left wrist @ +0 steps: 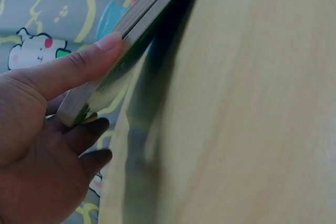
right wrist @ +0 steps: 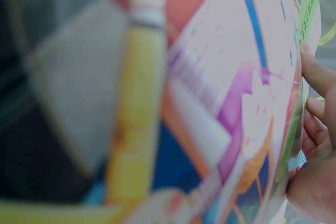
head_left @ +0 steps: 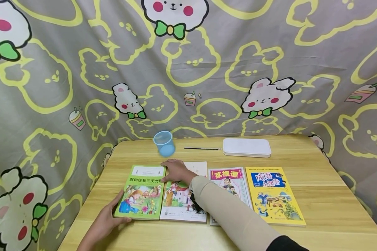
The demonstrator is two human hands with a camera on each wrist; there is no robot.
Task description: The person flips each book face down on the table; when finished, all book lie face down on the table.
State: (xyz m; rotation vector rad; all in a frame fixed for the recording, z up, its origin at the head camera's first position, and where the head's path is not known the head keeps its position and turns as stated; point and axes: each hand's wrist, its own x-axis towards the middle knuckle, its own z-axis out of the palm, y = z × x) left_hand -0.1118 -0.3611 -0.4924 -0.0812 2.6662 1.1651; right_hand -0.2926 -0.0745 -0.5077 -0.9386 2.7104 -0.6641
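Observation:
A green picture-cover book (head_left: pixel 141 195) lies at the left end of a row of books in the head view. My left hand (head_left: pixel 108 218) grips its lower left corner. In the left wrist view the thumb (left wrist: pixel 107 43) presses the page edge, and the other fingers are on the far side, below. My right hand (head_left: pixel 177 170) holds the upper right corner of the same book, over the top of a white-covered book (head_left: pixel 183 211). The right wrist view shows its fingers (right wrist: pixel 315 72) at the green book's edge, with a blurred cover filling most of that view.
To the right lie a pink-bordered book (head_left: pixel 229 174), partly behind my right forearm, and a yellow book (head_left: pixel 274 195). Along the back stand a blue mesh cup (head_left: pixel 166 148), a thin dark pencil (head_left: pixel 202 149) and a white case (head_left: pixel 246 147). A patterned curtain (head_left: pixel 207 76) borders the wooden table (head_left: pixel 333 205).

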